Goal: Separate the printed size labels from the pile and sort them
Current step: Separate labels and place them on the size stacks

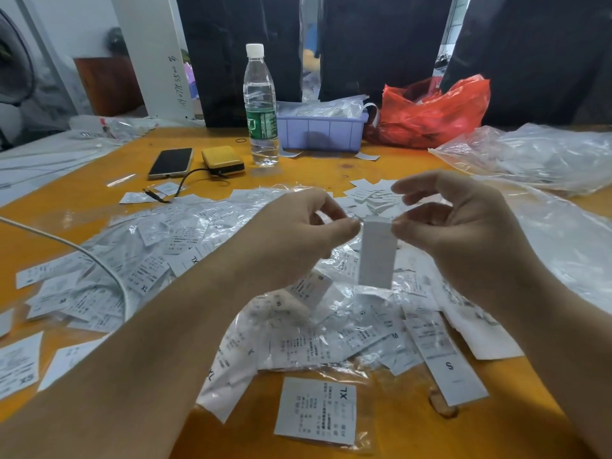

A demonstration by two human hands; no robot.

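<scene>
I held one small white label [377,256] in the air above the pile [298,326], between both my hands. My left hand [298,233] pinched its top left corner with thumb and finger, and my right hand [463,233] pinched the top right corner in the same way; the other fingers of the right hand were loosely spread. The label hung straight down, and the side toward me was blank, so I could not read its size.

I judged these labels to be very light and thin, soft like ribbon, and a little slippery against the clear plastic bags [185,223] mixed among them. A gentle pinch at an edge or corner seemed enough. Pressing hard would only crease them. On the orange table [414,435] a label marked XL [316,410] lay near me, apart from the pile.
</scene>
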